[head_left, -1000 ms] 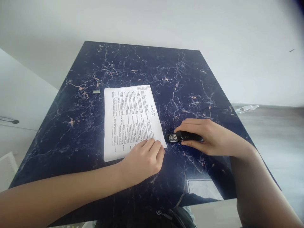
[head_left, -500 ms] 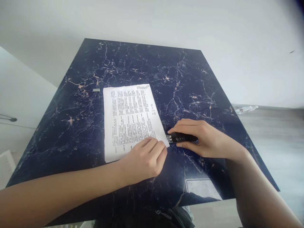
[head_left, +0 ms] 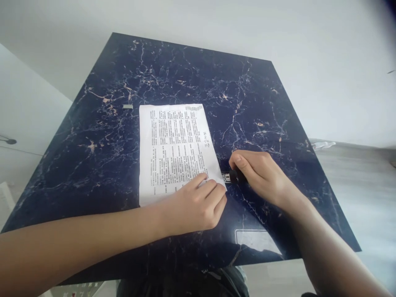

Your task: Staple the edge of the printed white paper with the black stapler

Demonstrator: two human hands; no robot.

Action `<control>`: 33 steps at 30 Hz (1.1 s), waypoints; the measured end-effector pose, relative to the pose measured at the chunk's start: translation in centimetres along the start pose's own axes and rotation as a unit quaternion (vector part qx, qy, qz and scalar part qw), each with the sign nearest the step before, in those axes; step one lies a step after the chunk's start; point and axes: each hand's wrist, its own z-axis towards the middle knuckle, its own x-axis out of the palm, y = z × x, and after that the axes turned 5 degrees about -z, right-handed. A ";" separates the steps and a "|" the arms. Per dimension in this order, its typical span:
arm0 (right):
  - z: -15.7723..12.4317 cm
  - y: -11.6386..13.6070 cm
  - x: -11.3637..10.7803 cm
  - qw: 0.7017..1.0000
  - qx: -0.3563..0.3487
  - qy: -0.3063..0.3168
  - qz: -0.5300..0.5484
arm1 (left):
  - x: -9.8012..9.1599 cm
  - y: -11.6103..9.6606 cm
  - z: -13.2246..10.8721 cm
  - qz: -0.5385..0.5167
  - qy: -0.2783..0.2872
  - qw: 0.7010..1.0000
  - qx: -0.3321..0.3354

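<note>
Printed paper point(head_left: 173, 144) lies on the dark marbled table, with handwriting along its right side. My left hand point(head_left: 199, 204) is closed at the paper's near right corner, its fingers curled over the edge. A black stapler point(head_left: 234, 176) rests on the table with its metal front end at that corner; whether the paper is between its jaws is hidden. My right hand point(head_left: 261, 173) is wrapped round the stapler's body from above, thumb on top, covering most of it.
A small pale strip point(head_left: 128, 107), perhaps staples, lies left of the paper's far corner. The table point(head_left: 192, 70) has its far edge by a white wall. A clear plastic piece point(head_left: 323, 145) is beyond the right edge.
My right hand has shifted its grip, its thumb moving from the stapler's near side to the top. My left index finger has lifted slightly. The camera view has tilted a little.
</note>
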 end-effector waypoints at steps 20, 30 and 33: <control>0.3 -0.6 -0.7 0.999 -0.026 0.037 -0.018 | -0.4 0.1 0.1 -0.009 0.014 0.999 0.037; 0.3 0.1 -0.2 0.999 0.004 0.015 -0.033 | -0.1 -0.2 0.2 0.007 0.002 0.999 0.032; 0.3 0.3 -0.2 0.999 0.008 0.018 -0.034 | 0.0 -0.3 0.3 0.009 -0.005 1.000 0.019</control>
